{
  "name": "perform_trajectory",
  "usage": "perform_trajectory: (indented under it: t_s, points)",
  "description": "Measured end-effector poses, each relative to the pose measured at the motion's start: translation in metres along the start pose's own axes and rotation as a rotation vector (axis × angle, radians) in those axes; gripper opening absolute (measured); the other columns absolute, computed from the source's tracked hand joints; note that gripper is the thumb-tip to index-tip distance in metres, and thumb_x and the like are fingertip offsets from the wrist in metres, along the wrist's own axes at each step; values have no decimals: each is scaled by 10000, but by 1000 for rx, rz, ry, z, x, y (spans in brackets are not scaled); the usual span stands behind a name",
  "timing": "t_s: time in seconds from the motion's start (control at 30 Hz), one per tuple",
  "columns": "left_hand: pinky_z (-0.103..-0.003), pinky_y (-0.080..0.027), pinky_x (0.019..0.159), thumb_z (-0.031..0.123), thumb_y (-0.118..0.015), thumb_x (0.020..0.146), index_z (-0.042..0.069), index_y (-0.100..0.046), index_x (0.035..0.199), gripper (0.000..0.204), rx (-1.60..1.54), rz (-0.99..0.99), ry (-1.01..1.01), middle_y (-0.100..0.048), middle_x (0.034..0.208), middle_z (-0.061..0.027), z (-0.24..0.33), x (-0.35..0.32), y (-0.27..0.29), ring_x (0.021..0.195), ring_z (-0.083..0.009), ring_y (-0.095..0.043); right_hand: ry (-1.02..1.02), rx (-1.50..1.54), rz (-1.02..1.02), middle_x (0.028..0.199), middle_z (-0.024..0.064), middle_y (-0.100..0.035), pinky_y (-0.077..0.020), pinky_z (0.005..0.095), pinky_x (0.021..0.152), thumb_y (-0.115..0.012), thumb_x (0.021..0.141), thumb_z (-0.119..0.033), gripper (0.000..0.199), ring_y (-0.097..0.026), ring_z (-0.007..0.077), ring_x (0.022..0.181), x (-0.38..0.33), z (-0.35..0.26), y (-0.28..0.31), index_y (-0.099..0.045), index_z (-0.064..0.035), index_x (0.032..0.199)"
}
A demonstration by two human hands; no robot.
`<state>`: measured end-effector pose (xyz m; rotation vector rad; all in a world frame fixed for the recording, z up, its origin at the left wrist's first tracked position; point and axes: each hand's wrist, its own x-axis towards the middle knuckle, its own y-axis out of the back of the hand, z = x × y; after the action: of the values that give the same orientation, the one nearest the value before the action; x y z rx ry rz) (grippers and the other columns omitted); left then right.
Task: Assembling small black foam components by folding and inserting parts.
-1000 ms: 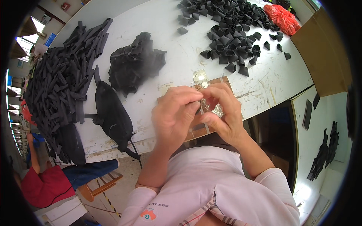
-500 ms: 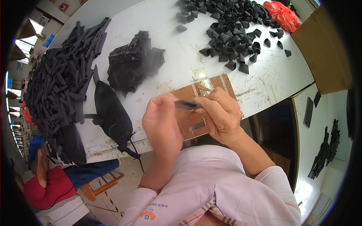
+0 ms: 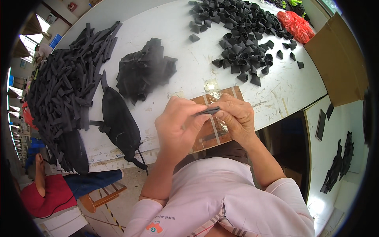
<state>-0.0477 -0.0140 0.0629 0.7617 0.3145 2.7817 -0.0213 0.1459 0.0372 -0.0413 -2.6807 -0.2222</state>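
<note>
A small black fabric piece, folded flat and narrow, is pinched between my two hands above the table's near edge. My left hand grips its left end between thumb and fingers. On its right end, my right hand closes with thumb and fingertips. Beneath them lies a brown board with clear tape strips across it. Fingers cover much of the piece, so its full shape is hidden.
Black fabric strips heap at left, beside a black pouch-like item and a dark fabric stack. Small black fabric loops spread at the far right, near a red plastic bag and a cardboard box. A person in red sits at lower left.
My left hand has turned, its thumb and fingers now pinching the black piece closer to the right hand. Less of the piece's face shows. The whole view has shifted slightly.
</note>
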Motion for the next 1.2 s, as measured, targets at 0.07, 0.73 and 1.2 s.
perform_trajectory:
  t_s: [0.07,0.73,1.2]
  points:
    - [-247,-427,605,-2,-672,690,-1,-606,833,158,95,-20,-43,-584,763,-81,-2,1,-2,683,-162,-536,-20,-18,-5,668,57,-580,-421,254,518,-615,750,-54,120,-511,167,598,0,3,2,-643,-18,861]
    - [-220,-397,588,-30,-611,729,-9,-581,779,61,-346,49,79,-551,746,-56,-29,-14,-4,675,-121,-494,320,-422,-6,669,76,-549,-390,292,487,-602,637,35,241,-490,210,581,5,1,-5,-616,10,876]
    - [-258,-457,669,-8,-611,726,-2,-596,856,131,-183,-127,295,-613,742,-93,-22,-7,-6,694,-167,-591,135,-596,-36,668,58,-477,-407,321,472,-653,620,-36,192,-499,220,597,-1,-16,0,-554,-39,784]
